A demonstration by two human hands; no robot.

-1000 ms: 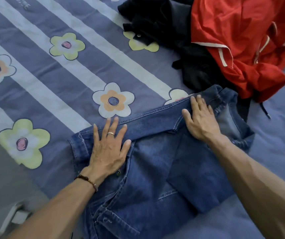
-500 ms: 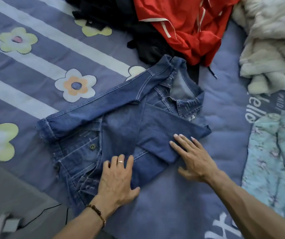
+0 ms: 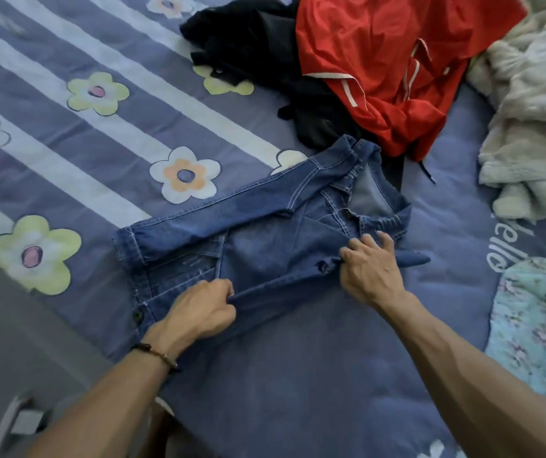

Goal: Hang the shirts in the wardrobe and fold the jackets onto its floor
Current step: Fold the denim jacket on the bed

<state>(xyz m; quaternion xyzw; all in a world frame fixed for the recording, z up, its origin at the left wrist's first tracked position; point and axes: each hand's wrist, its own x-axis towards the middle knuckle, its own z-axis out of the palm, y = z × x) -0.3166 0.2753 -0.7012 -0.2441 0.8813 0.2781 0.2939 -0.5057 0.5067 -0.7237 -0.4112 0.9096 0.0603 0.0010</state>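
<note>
Bed: a purple bedsheet with pale stripes and printed flowers [image 3: 76, 133] is spread under everything.
Left hand [image 3: 200, 310]: seen with a dark beaded bracelet [image 3: 156, 353] at the wrist; its grip is closed, the near folded edge of the jacket being pinched between curled fingers and thumb.
Jacket: a blue denim jacket [image 3: 258, 239] is laid partly folded on the bed, collar turned away from the person.
Right hand [image 3: 369, 271]: its grip is closed on the jacket's right-hand fold, just below the collar.
Beyond the jacket: a black garment [image 3: 248, 44] is heaped, overlapped by a red jacket with white trim [image 3: 380, 61].
Far right: a cream fleece blanket [image 3: 529, 127] is bunched.
</note>
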